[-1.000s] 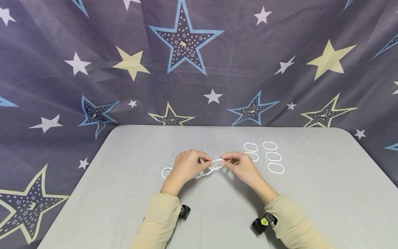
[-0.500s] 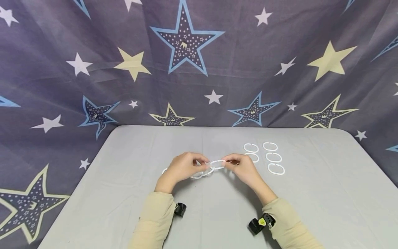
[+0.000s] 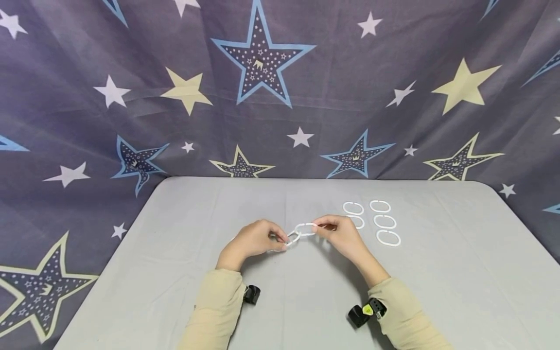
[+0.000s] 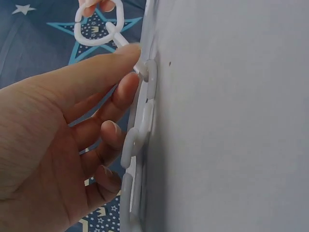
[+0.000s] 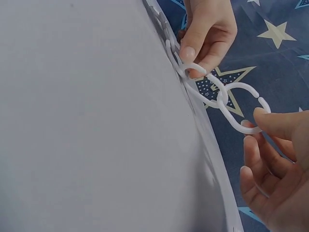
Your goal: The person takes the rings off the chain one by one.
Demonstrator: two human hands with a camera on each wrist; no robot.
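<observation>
My right hand [image 3: 339, 234] pinches the outer end of a white oval chain link [image 5: 237, 124], which has a small gap in its side. That link is hooked through a second white link [image 5: 211, 102]. Thumb and finger of my left hand [image 3: 258, 239] pinch the second link at its far end. From there more joined links [image 4: 143, 125] trail below my left fingers, close over the table, as the left wrist view shows. In the head view my left hand hides most of this chain.
Loose white links [image 3: 385, 222] lie in two columns on the grey-covered table [image 3: 442, 272], right of my right hand, which partly overlaps the nearer column. Behind the table hangs a dark star-patterned cloth [image 3: 323, 102].
My left hand has slid left and slightly down from the end link to the link beside it. My right hand has kept its hold, and the end link now shows between the hands.
</observation>
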